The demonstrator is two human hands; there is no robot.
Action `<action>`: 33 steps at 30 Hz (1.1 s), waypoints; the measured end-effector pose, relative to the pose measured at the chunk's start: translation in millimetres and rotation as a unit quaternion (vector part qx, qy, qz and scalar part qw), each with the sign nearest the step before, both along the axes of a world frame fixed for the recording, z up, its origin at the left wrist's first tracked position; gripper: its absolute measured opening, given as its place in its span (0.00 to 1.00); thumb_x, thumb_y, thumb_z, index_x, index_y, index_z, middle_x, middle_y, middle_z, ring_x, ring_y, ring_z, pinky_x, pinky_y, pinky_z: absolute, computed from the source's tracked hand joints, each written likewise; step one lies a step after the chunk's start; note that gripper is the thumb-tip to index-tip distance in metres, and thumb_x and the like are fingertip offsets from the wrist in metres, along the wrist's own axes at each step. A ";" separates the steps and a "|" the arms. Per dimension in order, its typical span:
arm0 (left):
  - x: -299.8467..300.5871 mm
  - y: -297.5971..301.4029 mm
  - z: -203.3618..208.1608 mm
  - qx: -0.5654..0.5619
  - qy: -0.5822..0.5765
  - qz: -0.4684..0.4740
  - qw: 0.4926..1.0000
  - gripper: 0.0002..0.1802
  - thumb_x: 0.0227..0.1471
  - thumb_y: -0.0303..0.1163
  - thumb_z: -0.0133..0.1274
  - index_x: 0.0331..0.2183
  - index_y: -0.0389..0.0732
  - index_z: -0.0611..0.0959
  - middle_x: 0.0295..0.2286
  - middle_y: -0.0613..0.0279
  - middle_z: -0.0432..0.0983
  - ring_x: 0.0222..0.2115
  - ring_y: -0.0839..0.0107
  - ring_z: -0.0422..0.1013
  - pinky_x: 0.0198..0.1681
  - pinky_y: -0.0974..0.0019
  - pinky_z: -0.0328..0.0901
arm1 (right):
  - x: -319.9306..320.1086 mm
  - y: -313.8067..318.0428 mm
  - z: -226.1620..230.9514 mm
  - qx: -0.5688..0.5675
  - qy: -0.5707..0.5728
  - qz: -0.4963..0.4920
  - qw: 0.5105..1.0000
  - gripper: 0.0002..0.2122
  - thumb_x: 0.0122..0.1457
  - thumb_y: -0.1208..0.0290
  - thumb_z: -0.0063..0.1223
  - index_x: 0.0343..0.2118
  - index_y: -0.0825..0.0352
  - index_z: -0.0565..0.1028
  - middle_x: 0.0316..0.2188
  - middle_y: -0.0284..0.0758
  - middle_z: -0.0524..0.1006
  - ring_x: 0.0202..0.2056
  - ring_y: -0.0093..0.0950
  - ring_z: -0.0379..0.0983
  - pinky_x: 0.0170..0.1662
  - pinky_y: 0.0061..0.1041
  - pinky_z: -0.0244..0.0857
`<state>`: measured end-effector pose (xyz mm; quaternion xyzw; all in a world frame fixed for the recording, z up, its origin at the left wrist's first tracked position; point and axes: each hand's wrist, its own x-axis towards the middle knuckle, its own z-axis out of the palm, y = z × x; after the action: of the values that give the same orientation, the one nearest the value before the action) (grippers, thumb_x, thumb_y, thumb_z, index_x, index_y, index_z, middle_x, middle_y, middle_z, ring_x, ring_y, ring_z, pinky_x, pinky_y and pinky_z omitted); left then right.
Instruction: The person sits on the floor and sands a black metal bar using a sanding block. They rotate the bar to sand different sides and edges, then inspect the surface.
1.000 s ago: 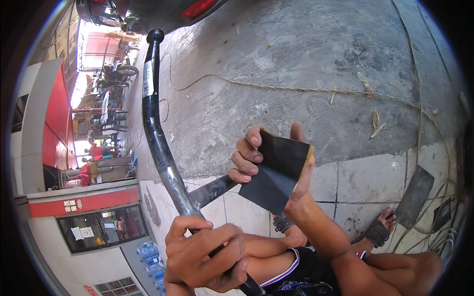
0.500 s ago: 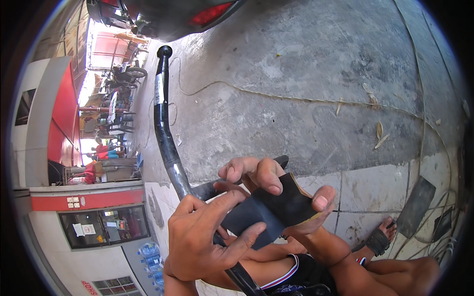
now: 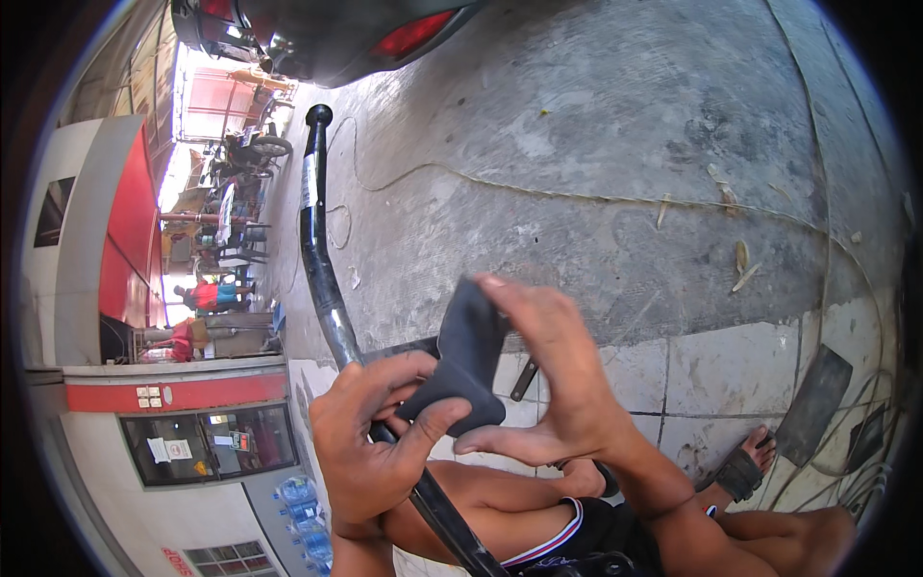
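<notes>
A dark sheet, seemingly sandpaper (image 3: 474, 332), is bent in front of me. My left hand (image 3: 370, 438) pinches its lower left part between thumb and fingers. At the sheet's top corner are the fingertips of my right hand (image 3: 567, 385), whose thumb is spread well away from them, close to the lower edge. Below the hands runs a long, bent black metal tube (image 3: 315, 236) with a rounded end and scuffed paint. My left hand covers part of it. A dark flat bar (image 3: 524, 381) shows behind the sheet.
A dark vehicle with a red light (image 3: 413, 37) stands at the top. A thin rope (image 3: 577, 196) crosses the concrete floor. Dark flat pieces (image 3: 812, 404) and cables lie at right by a foot (image 3: 745, 462). Blue water bottles (image 3: 306, 519) stand at lower left.
The sheet has turned from spread flat to bent and more upright. My right hand has shifted from behind it to its right side, its fingers and thumb spread apart.
</notes>
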<state>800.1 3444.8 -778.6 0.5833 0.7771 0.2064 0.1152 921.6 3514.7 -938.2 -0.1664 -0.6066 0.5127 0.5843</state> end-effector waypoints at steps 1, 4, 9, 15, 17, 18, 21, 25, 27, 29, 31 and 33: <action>-3.5 -2.8 -0.6 0.008 0.018 -0.029 0.999 0.22 0.42 0.26 0.77 0.41 0.34 0.87 0.32 0.56 0.82 0.22 0.80 0.76 0.22 0.78 0.66 | -2.2 -2.8 0.4 -0.016 0.009 0.049 0.999 0.43 0.49 0.55 0.75 0.66 0.69 0.68 0.62 0.49 0.71 0.58 0.47 0.69 0.60 0.43 0.60; 3.3 -2.4 2.5 0.022 -0.016 -0.014 1.000 0.24 0.40 0.26 0.78 0.42 0.36 0.88 0.33 0.57 0.83 0.20 0.83 0.72 0.21 0.79 0.62 | -1.8 -6.6 2.7 -0.091 0.043 0.217 0.971 0.32 0.59 0.61 0.67 0.64 0.71 0.69 0.51 0.49 0.79 0.50 0.44 0.77 0.53 0.36 0.67; 4.8 6.8 1.8 0.059 0.030 -0.065 0.996 0.26 0.38 0.25 0.78 0.43 0.38 0.89 0.34 0.58 0.83 0.18 0.87 0.66 0.19 0.79 0.57 | 17.3 5.5 6.9 -0.200 0.079 0.411 0.886 0.20 0.67 0.67 0.59 0.57 0.71 0.73 0.34 0.43 0.82 0.38 0.29 0.81 0.43 0.27 0.71; -0.7 0.9 3.2 0.031 -0.013 -0.069 0.997 0.23 0.37 0.22 0.77 0.40 0.38 0.91 0.35 0.56 0.84 0.20 0.84 0.71 0.21 0.79 0.60 | 7.7 -5.1 -3.5 -0.312 0.243 0.449 0.801 0.18 0.65 0.59 0.62 0.46 0.68 0.72 0.51 0.41 0.75 0.51 0.29 0.75 0.49 0.32 0.73; -6.1 0.5 2.1 0.038 -0.029 -0.121 0.991 0.21 0.37 0.20 0.75 0.38 0.38 0.91 0.35 0.57 0.84 0.22 0.83 0.73 0.23 0.79 0.62 | -3.8 -7.7 -10.0 -0.315 0.298 0.477 0.764 0.21 0.61 0.53 0.65 0.41 0.67 0.71 0.51 0.46 0.74 0.54 0.34 0.74 0.46 0.35 0.76; -7.5 1.6 2.9 0.041 -0.021 -0.142 0.989 0.20 0.36 0.19 0.75 0.38 0.39 0.92 0.34 0.58 0.84 0.23 0.81 0.74 0.23 0.79 0.63 | -6.2 -7.7 -10.8 -0.313 0.316 0.493 0.748 0.22 0.60 0.51 0.66 0.40 0.66 0.70 0.52 0.47 0.73 0.55 0.35 0.73 0.46 0.36 0.76; -7.8 1.9 2.2 0.055 -0.026 -0.148 0.987 0.20 0.36 0.16 0.73 0.36 0.41 0.93 0.33 0.61 0.83 0.24 0.78 0.76 0.24 0.79 0.64 | -3.8 -4.7 -4.4 -0.327 0.295 0.569 0.694 0.22 0.63 0.49 0.63 0.43 0.63 0.67 0.60 0.45 0.68 0.59 0.33 0.68 0.50 0.38 0.76; -3.3 -1.8 -3.6 0.057 -0.077 -0.079 0.992 0.20 0.34 0.16 0.72 0.34 0.46 0.94 0.35 0.61 0.81 0.26 0.74 0.77 0.29 0.76 0.66 | -22.6 -10.1 -15.3 -0.370 0.418 0.617 0.555 0.19 0.66 0.57 0.63 0.48 0.62 0.66 0.60 0.44 0.67 0.55 0.29 0.71 0.49 0.30 0.76; -8.5 -4.5 1.5 0.027 -0.053 -0.093 0.994 0.20 0.33 0.17 0.72 0.33 0.47 0.94 0.37 0.59 0.80 0.29 0.73 0.77 0.32 0.74 0.67 | -20.5 -11.1 -6.0 -0.400 0.365 0.594 0.595 0.20 0.65 0.63 0.64 0.51 0.63 0.66 0.59 0.43 0.69 0.53 0.27 0.72 0.51 0.27 0.74; -14.5 -9.2 10.4 -0.021 0.005 -0.119 0.993 0.19 0.32 0.19 0.72 0.32 0.47 0.94 0.37 0.57 0.79 0.33 0.71 0.76 0.36 0.69 0.68 | -20.6 -10.0 -4.3 -0.422 0.359 0.596 0.582 0.29 0.60 0.71 0.70 0.60 0.66 0.65 0.54 0.38 0.75 0.49 0.24 0.75 0.53 0.24 0.70; -14.5 -7.0 3.4 0.013 0.008 -0.124 0.992 0.22 0.29 0.21 0.73 0.33 0.47 0.94 0.39 0.56 0.78 0.38 0.69 0.75 0.40 0.67 0.68 | -17.4 -3.5 -3.5 -0.385 0.346 0.582 0.627 0.29 0.58 0.72 0.72 0.59 0.67 0.68 0.49 0.35 0.78 0.47 0.22 0.75 0.52 0.23 0.70; -18.0 -9.7 -8.2 0.065 0.013 -0.112 0.991 0.26 0.31 0.31 0.74 0.40 0.46 0.92 0.43 0.55 0.77 0.47 0.57 0.73 0.51 0.56 0.67 | -20.5 -2.0 -9.5 -0.334 0.266 0.532 0.731 0.26 0.55 0.70 0.75 0.54 0.68 0.74 0.41 0.30 0.80 0.42 0.18 0.76 0.48 0.20 0.69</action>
<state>782.1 3435.1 -786.8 0.6756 0.6932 0.2349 0.0888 901.1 3512.7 -947.7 0.1418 -0.2055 0.9327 0.2603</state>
